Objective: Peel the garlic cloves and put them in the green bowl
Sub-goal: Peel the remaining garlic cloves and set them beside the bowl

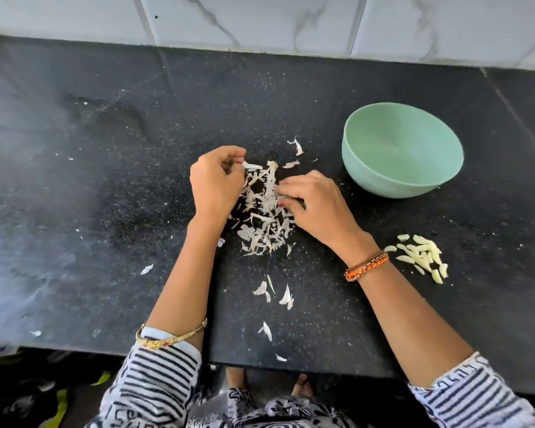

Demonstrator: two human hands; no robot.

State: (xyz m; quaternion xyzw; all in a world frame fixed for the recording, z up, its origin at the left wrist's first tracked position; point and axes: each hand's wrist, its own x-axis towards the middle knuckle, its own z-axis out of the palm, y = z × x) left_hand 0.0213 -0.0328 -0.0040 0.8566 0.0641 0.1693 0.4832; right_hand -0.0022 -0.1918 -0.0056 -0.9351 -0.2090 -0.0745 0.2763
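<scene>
The green bowl (368,177) stands on the black counter to the right and looks empty inside. A heap of peeled garlic cloves (423,257) lies on the counter in front of the bowl. A pile of white garlic skins (266,223) lies between my hands. My left hand (215,183) is curled at the pile's left edge and pinches a strip of garlic skin (251,165) at its fingertips. My right hand (312,202) lies on the pile's right side, its fingers stretched onto the skins. I cannot see any unpeeled clove.
The black stone counter (105,180) meets a white tiled wall (260,23) at the back. Loose skin flakes (286,296) lie scattered toward the front edge, and one more (297,146) lies near the bowl. My feet show below the counter edge.
</scene>
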